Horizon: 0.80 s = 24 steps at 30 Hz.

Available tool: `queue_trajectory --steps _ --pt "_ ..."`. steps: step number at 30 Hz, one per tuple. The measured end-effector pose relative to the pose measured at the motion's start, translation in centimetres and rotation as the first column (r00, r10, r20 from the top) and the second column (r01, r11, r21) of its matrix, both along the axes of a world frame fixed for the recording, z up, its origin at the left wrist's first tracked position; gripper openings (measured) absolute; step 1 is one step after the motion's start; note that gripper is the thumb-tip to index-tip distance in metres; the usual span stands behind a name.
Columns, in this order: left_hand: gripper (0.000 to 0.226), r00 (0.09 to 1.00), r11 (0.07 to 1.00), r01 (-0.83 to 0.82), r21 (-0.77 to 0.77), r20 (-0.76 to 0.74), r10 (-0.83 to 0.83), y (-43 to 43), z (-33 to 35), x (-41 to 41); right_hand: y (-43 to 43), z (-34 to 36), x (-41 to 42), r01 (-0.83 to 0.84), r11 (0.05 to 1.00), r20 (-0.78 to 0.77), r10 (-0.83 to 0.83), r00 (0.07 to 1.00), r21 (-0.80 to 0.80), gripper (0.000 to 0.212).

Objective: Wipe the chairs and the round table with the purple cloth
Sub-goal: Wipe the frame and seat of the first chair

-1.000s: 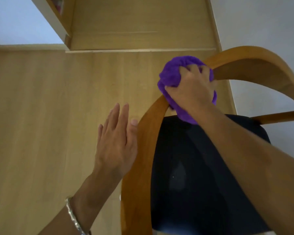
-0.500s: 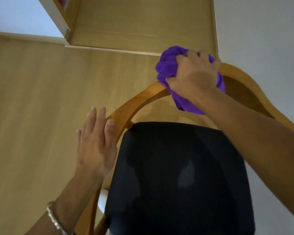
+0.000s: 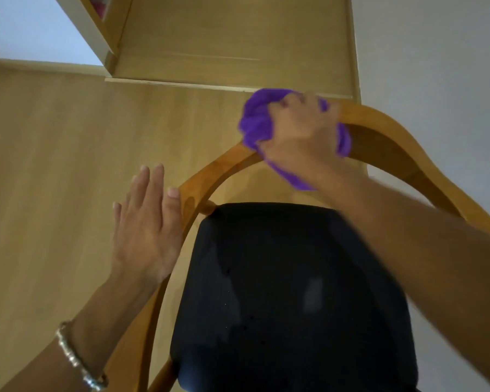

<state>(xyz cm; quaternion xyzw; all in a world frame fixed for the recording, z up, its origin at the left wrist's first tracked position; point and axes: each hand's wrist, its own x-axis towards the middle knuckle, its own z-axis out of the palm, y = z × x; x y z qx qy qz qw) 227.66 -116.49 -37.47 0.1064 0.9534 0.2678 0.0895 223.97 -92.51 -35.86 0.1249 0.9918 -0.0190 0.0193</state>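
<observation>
Right grip [image 3: 297, 131] clenched on purple cloth [image 3: 256, 123], unchanged atop chair back [image 3: 379, 123]; left hand [image 3: 146, 227] flat, fingers spread, closer to frame.

The right hand [image 3: 297, 131] is closed into a fist, knuckles up and fingers curled tightly down, with the purple cloth [image 3: 256, 123] bunched inside the grip and bulging out on both sides of it. The right forearm runs in from the lower right edge, crossing diagonally up to that fist, and looks slightly blurred. The left hand [image 3: 146, 224] is flat and spread loosely, palm down, fingers straight and close together, pointing away from the body, thumb tucked along its right side. The left forearm enters from the lower left corner, a bracelet [image 3: 78, 360] circling the wrist.
</observation>
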Motion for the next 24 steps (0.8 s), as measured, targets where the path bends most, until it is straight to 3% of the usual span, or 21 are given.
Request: queue_trajectory --steps 4,6,8,14,18,21,24 --pt "0.065 0.998 0.996 0.070 0.051 -0.003 -0.070 3.1 0.4 -0.2 6.4 1.5 1.0 0.310 0.946 0.001 -0.311 0.950 -0.090 0.047" --pt "0.065 0.995 0.993 0.103 0.066 -0.013 -0.102 4.1 0.3 -0.1 6.0 0.9 1.1 0.371 0.919 -0.046 -0.380 0.924 -0.130 0.049" --pt "0.065 0.993 0.991 0.117 0.068 -0.019 -0.116 4.6 0.2 -0.2 4.2 0.3 1.0 0.337 0.937 -0.069 -0.344 0.936 -0.094 0.050" --pt "0.065 0.992 0.992 0.124 0.028 0.003 -0.124 5.2 0.0 -1.0 -3.9 -2.2 0.4 0.020 0.999 -0.078 -0.017 0.997 0.035 0.048" --pt "0.063 0.986 0.985 0.168 0.038 -0.013 -0.168 6.7 0.7 -1.7 -2.7 -1.8 0.3 -0.068 0.997 -0.049 0.070 0.996 0.038 0.041" --pt "0.060 0.982 0.981 0.188 0.041 -0.039 -0.187 8.8 1.9 -2.2 3.1 0.7 0.6 0.120 0.991 -0.052 -0.124 0.991 -0.061 0.036" --pt "0.065 0.975 0.975 0.218 0.051 -0.046 -0.216 11.0 2.7 -2.4 9.1 1.6 2.4 0.366 0.886 -0.006 -0.384 0.923 -0.285 0.040"
